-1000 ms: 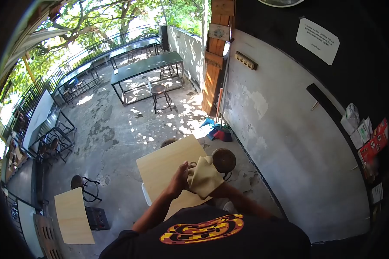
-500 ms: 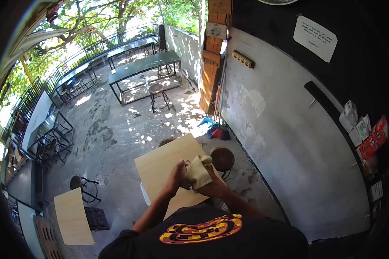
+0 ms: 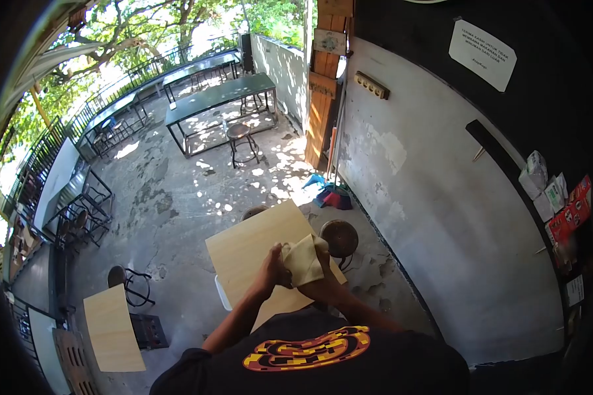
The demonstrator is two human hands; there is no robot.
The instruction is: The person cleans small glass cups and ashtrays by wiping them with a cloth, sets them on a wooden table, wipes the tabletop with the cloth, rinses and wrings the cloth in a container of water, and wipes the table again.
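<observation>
tan cloth [image 3: 303,261] is bunched between the two hands, in front of the person's chest and over the pale wooden table [image 3: 250,247]. can't tell from here if its underside touches the tabletop. no clear long axis on it, it's a crumpled wad about as wide as it is tall (folds hide most of the shape). neither hand is nearer, both are on it.

left hand [image 3: 275,268] has the cloth's left side, fingers curled in, grip narrow, wrist bent a bit toward the wad. right hand [image 3: 321,284] has the lower right side, palm low, fingers wrapped up round the far right corner; also closed on cloth. exact finger spread under the fabric: can't tell.

forearms come in from both sides of the dark shirt [image 3: 197,372] and converge at the cloth like a v, left one sloping up and right, right one up and left. elbows look bent. round stool [image 3: 338,237] is just beyond the right hand, beside the table's right edge; another stool [image 3: 254,212] shows at the far edge.
</observation>
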